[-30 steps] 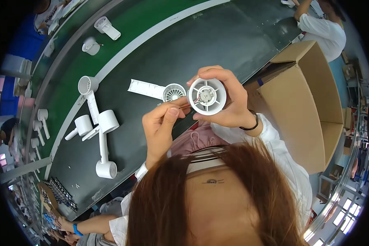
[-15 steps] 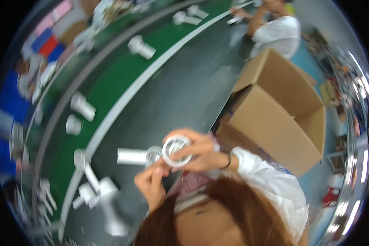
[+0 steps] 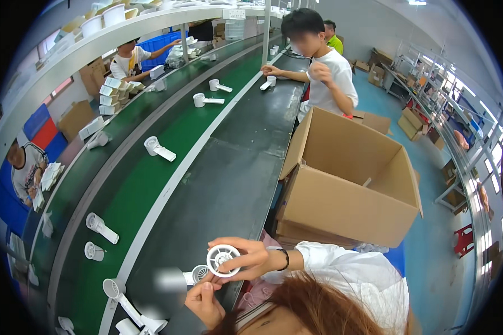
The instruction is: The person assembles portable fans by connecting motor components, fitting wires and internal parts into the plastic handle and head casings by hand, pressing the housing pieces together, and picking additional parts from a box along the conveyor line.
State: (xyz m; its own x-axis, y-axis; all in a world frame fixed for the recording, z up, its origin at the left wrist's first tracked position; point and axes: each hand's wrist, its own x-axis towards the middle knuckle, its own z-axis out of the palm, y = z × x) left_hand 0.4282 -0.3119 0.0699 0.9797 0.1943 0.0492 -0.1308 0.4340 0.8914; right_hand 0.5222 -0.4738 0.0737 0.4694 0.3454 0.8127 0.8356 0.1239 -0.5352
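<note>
My right hand (image 3: 252, 258) is closed around a white round spoked part (image 3: 223, 261), its open face turned up and one finger across it. Close against its lower left edge is my left hand (image 3: 204, 304), thumb and fingertips pinched together; whatever they hold is too small or hidden to make out. Just left of the hands, a white part with a round grille (image 3: 200, 273) lies on the dark worktop (image 3: 223, 184), its far end blurred. Several more white handled parts (image 3: 129, 307) are heaped at the lower left, partly blurred.
A green conveyor belt (image 3: 134, 206) runs along the left, carrying white round-headed parts (image 3: 160, 148). At right stands a large open cardboard box (image 3: 346, 201). Beyond it a co-worker in a white shirt (image 3: 332, 78) stands at the bench. Other people sit across the belt. A red stool (image 3: 463, 239) is far right.
The view has tilted up and sharpened, showing more of the belt and the co-workers. Both hands sit lower in the picture, with the round part still in the right hand.
</note>
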